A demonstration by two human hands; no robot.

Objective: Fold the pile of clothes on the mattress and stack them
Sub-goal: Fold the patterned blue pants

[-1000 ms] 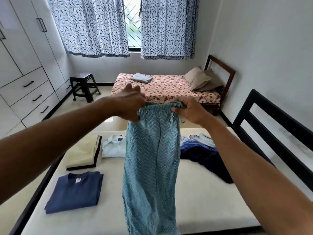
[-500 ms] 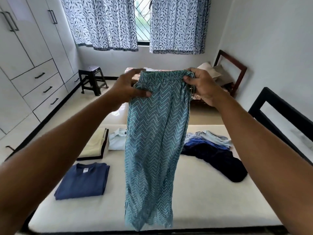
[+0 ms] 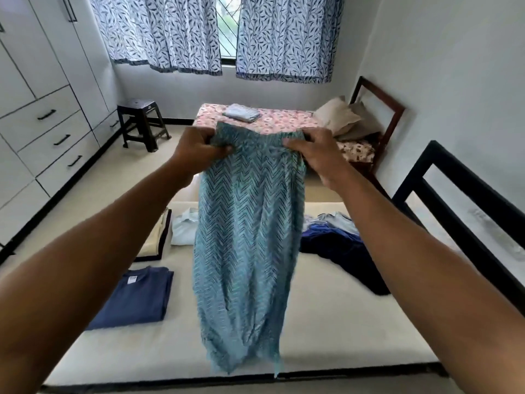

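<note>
Fingers of both hands pinch teal garment waistband, centre frame; apparently trousers, awaiting lay-down on mattress, lengthwise fold.

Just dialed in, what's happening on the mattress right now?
A person is partway through folding laundry. Both hands, left hand and right hand, grip the waistband of teal zigzag-print pants, holding them hanging above the mattress. A folded navy T-shirt, a folded beige item and a folded white shirt lie at left. An unfolded pile waits at right.

Thin matt chevron-print cloth trousers — plain cream fabric mattress
</note>
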